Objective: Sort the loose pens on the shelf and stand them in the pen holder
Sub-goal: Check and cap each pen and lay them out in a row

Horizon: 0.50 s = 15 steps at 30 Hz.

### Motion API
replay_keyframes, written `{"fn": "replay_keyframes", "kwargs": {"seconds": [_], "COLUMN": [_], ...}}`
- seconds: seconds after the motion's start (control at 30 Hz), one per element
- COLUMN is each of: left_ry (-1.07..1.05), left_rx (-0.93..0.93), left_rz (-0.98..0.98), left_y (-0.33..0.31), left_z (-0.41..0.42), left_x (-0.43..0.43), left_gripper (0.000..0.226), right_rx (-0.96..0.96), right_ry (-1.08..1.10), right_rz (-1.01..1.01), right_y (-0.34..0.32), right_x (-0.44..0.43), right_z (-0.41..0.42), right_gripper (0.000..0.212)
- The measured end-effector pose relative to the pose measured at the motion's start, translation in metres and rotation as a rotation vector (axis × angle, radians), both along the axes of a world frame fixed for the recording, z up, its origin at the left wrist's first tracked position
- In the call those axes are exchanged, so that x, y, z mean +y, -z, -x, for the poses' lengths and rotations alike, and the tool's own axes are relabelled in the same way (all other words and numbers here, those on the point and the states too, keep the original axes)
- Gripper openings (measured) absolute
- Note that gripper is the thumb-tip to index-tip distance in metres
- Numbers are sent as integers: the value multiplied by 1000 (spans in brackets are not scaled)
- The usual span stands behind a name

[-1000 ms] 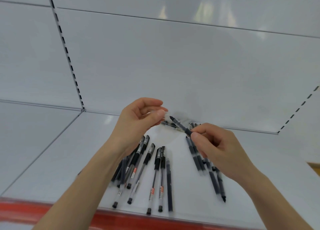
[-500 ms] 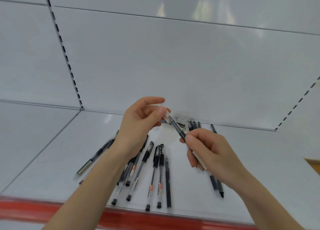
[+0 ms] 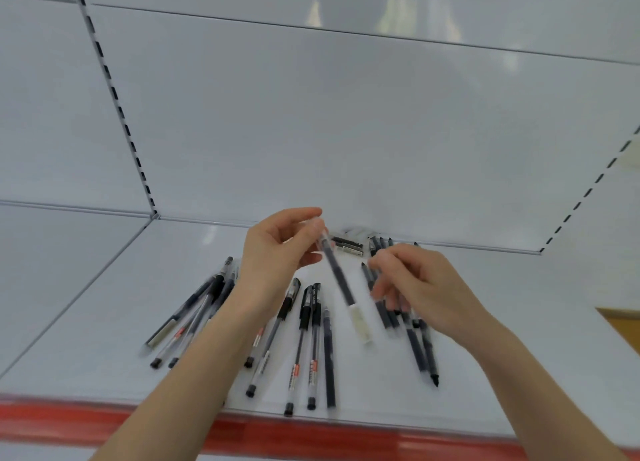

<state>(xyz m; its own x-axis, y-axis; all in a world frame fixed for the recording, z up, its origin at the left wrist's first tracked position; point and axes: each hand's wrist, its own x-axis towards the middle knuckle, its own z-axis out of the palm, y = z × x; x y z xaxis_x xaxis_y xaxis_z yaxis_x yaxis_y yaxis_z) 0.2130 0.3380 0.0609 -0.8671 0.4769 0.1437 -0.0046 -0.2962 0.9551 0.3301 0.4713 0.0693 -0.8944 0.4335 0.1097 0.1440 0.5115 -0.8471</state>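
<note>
One pen (image 3: 337,277) pinched by its upper end in the left hand (image 3: 277,249), hanging slantwise above the white shelf (image 3: 104,308); right hand (image 3: 420,287) blurred just beside, grip apparently loose and holding nothing. Many loose pens (image 3: 311,339) lying fanned below. Sorting step, early going. No pen holder in view; next move likely to need finding it first.

The shelf (image 3: 104,322) is pale grey-white, with a red strip (image 3: 104,422) along its front edge. The back panel (image 3: 346,131) is the same white, its uprights (image 3: 114,93) marked by black dashes. The pens (image 3: 311,342) are black and clear, some with red-printed labels.
</note>
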Motion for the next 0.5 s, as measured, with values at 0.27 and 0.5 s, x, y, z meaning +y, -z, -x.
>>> {"fn": "replay_keyframes", "kwargs": {"seconds": [0.27,0.5], "left_ry": [-107,-85], "left_rx": [504,754], "left_rz": [690,980], "left_y": [24,38], "left_z": [11,16], "left_x": [-13,-16], "left_gripper": [7,22], "right_rx": [-244,-449], "right_ry": [69,54], "right_rz": [-419,-657], "right_y": [27,37], "right_x": [31,12], "right_z": [6,26], "right_gripper": [21,39]}}
